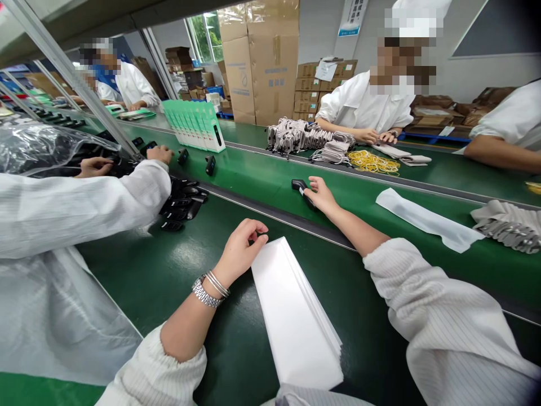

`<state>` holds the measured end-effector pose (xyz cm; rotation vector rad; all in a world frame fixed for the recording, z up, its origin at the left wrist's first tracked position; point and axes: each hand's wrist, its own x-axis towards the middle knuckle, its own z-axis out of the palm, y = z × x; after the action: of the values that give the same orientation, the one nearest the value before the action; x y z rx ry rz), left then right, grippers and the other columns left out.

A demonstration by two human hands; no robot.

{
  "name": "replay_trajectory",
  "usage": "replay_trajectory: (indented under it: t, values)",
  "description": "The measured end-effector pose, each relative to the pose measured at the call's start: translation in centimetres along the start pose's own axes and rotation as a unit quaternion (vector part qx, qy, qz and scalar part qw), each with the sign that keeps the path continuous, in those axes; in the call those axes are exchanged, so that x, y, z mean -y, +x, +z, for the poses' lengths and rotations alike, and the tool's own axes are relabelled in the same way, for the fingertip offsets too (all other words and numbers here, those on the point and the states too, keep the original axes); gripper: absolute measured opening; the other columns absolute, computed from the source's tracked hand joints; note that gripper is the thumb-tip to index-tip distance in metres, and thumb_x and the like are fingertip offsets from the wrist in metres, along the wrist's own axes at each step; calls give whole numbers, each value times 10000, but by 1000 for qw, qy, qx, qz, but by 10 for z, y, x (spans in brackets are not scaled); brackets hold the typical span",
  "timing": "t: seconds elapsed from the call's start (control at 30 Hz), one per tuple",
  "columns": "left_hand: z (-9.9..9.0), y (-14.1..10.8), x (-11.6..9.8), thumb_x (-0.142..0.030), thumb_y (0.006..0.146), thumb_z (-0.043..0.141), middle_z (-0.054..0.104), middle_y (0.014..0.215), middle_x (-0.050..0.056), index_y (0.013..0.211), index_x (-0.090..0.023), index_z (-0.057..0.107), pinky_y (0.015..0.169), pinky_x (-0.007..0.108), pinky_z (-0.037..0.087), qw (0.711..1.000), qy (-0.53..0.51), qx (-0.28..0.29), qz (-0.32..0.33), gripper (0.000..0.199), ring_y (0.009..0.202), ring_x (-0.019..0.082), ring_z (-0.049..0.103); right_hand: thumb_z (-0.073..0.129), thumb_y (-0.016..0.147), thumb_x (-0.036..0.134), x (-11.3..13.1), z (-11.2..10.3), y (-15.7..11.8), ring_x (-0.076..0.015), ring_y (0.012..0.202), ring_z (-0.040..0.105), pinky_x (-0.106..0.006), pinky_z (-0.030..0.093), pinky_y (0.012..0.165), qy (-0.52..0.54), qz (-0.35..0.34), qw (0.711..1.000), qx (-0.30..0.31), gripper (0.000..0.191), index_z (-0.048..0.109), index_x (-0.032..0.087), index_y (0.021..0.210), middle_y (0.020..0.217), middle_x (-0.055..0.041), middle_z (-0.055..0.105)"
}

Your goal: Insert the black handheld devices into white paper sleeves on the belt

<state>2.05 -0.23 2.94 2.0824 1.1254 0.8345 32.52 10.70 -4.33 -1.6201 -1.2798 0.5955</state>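
**Item 1:** black handheld plastic device [299, 184], lying on the green conveyor belt [270, 175], a white tab showing at its near side. Likely light, stiff and smooth-shelled, more slippery than fragile; best taken by its narrow grip.

**Item 2:** stack of white sheets [291, 313], lying on the dark green surface [139, 293] beside the belt, its layers showing along one long edge. Probably soft and thin; best lifted flat, supported from beneath, as it looks apt to bend.

**Right hand** [322, 194]: half open, fingers draped over the device. Whether it grips or only rests there cannot be told.

**Left hand** [240, 251]: curled nearly shut just above the far end of the stack, with a small dark bit between the fingers, too small to identify. A silver wristwatch [205, 291] and bangles sit at the wrist.

**Also present:** a white strip [425, 220] and grey bundles [509, 225] on the belt; a co-worker's hands [158, 153] at left, beside another black device [210, 164] — this one unattended.
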Motion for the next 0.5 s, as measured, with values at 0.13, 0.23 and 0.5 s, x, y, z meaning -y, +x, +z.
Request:
replay_trajectory:
  t: [0.13,0.23,0.5]
  values:
    - [0,1,0,-223,870,548,587,933,29,933,-210,628,709,298,476,1000,11,3,3,103,772,152,541,596,784,361,1,0,-1,-290,1242,557,-487,419,1056,-33,-21,999,15,573,471,219,1325,1356,-150,555]
    - [0,1,1,-240,869,549,592,941,34,938,-208,628,711,302,480,999,31,6,1,110,786,159,556,586,794,337,4,-3,-3,-298,1231,551,-491,421,1050,-87,-44,995,24,577,459,201,1341,1343,-154,554]
    - [-10,0,13,-386,784,659,602,833,17,789,-201,617,620,286,421,982,157,89,-57,190,710,172,557,580,765,177,15,-18,-12,-393,1107,537,-599,428,956,-317,-64,945,35,587,489,232,1343,1154,-180,597]
